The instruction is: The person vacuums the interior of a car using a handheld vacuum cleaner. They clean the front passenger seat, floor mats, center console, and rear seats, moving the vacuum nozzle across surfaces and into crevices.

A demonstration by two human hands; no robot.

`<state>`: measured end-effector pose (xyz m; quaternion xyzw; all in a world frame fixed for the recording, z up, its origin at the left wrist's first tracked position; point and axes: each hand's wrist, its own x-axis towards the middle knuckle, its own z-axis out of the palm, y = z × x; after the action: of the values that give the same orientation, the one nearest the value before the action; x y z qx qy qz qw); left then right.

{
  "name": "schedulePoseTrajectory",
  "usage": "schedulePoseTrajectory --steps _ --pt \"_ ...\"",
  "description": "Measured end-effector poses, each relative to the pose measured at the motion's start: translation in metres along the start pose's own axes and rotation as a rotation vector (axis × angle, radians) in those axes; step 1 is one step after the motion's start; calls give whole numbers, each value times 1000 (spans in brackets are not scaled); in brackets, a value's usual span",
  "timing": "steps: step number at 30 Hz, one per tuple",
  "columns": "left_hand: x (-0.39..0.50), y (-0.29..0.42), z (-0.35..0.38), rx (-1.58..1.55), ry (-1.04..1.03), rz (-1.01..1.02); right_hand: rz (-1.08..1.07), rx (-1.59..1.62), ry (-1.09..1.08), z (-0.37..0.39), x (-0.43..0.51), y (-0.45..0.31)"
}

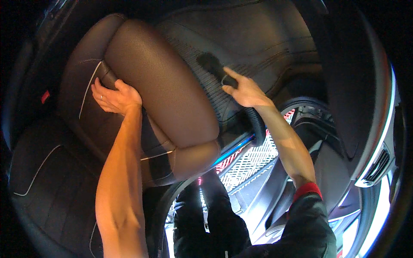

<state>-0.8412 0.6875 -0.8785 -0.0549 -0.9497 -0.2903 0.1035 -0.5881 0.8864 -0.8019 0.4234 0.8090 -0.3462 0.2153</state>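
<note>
My right hand (244,91) grips a dark vacuum nozzle (211,63), held against the ribbed dark floor mat (222,100) of a car's footwell. A black corrugated hose (256,125) runs from below that hand towards the door sill. With its fingers spread and a ring on one of them, my left hand (117,96) leans on the brown leather car seat (155,74), beside the raised side bolster. No object shows in the left hand. The nozzle's lower end is partly hidden by the right hand.
The dark seat backrest (55,180) fills the lower left. A red seat-belt buckle (45,96) shows at the far left. The dashboard (351,84) curves along the right. Beyond the door sill (235,150), grating flooring (251,167) and the open door (326,161) are visible.
</note>
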Motion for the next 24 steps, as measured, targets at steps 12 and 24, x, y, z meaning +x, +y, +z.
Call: schedulePoseTrajectory --steps 12,24 --pt "-1 -2 0 -2 24 31 316 -53 -349 30 -96 49" --pt "-4 2 -3 18 8 50 377 686 146 -106 128 49"
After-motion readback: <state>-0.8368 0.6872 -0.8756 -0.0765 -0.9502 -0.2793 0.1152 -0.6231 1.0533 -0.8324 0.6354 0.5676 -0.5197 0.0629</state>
